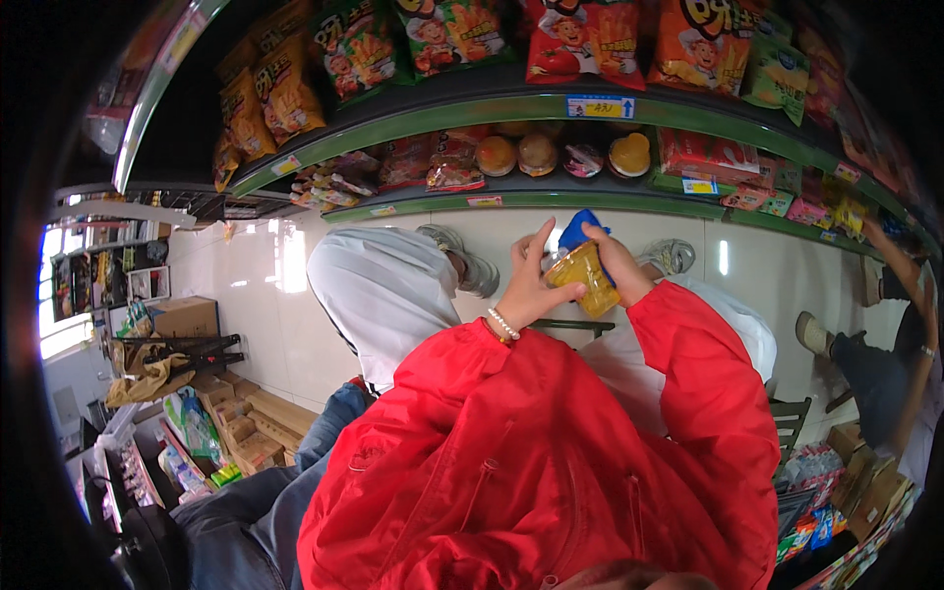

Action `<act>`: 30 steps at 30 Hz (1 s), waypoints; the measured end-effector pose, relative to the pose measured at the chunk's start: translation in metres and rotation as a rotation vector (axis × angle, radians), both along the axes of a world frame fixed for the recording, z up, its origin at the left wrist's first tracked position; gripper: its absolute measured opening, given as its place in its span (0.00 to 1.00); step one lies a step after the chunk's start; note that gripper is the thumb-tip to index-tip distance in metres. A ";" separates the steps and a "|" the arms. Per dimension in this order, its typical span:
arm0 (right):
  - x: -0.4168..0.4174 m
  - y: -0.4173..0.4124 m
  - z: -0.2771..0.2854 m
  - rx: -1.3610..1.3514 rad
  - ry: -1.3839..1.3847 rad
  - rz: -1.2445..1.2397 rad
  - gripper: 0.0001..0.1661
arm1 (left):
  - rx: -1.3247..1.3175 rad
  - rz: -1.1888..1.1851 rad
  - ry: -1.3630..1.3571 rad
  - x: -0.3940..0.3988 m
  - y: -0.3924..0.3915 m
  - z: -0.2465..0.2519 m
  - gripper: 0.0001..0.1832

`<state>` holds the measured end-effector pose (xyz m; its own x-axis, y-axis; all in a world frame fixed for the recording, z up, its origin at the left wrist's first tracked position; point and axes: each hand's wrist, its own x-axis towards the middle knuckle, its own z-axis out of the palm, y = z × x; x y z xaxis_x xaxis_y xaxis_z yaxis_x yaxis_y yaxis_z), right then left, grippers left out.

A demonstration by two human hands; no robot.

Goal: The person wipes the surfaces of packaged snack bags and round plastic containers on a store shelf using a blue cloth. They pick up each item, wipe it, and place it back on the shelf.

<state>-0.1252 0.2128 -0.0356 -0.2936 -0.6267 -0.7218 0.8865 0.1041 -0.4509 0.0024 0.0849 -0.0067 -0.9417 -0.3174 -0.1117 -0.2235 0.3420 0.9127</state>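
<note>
My left hand (pixel 532 284) holds a clear plastic cup of yellow food (pixel 588 280), thumb on its side and index finger raised. In my right hand (pixel 618 258) is a blue cloth (pixel 581 228), pressed against the cup's far side and rim. The cup is tilted between both hands, above my lap and in front of the lower shelf. On that shelf stand similar round lidded cups (pixel 537 154), beside bagged snacks (pixel 457 158) and a red box (pixel 708 155).
Snack bags (pixel 450 37) fill the upper shelf, whose green edge (pixel 479 118) curves over the lower one. Another person (pixel 877 376) reaches to the shelf at right. Cardboard boxes (pixel 251 428) and a person in jeans (pixel 251 509) are at left.
</note>
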 end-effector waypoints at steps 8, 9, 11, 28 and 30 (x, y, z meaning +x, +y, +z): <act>0.030 0.000 0.014 -0.030 -0.118 0.071 0.23 | 0.007 -0.306 0.258 -0.005 -0.005 0.026 0.33; 0.031 -0.001 0.014 -0.024 -0.135 0.056 0.23 | 0.078 -0.284 0.247 -0.005 -0.003 0.026 0.29; 0.031 -0.002 0.014 0.027 -0.188 0.086 0.23 | 0.176 -0.212 0.191 -0.005 0.000 0.028 0.25; 0.035 0.003 0.017 0.101 0.095 -0.004 0.23 | -0.148 -0.003 -0.072 -0.023 -0.022 -0.011 0.18; 0.037 0.004 0.014 0.107 0.242 0.061 0.23 | -0.075 0.004 -0.098 -0.022 -0.026 -0.022 0.17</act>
